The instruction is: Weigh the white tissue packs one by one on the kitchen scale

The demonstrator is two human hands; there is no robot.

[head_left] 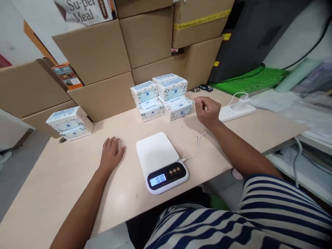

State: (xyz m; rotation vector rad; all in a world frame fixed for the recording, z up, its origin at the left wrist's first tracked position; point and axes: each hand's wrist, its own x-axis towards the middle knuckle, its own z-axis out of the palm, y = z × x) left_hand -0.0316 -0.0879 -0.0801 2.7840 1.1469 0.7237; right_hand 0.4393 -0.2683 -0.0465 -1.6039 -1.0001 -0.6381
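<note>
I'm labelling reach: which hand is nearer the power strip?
Right. The right hand is just left of the power strip; the left hand is farther left, beyond the scale.

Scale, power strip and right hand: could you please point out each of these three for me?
Scale [157, 150]: head view, on its white top plate.
Power strip [237, 112]: head view, on its white body.
Right hand [210, 111]: head view, on the middle of the hand.

Can't read tiny lettering [176, 173] beneath round gold buttons [174, 170] on the flat white digital scale [157, 152], nor see the top of the white printed bag [85, 14], cut off by the upper edge.
</note>
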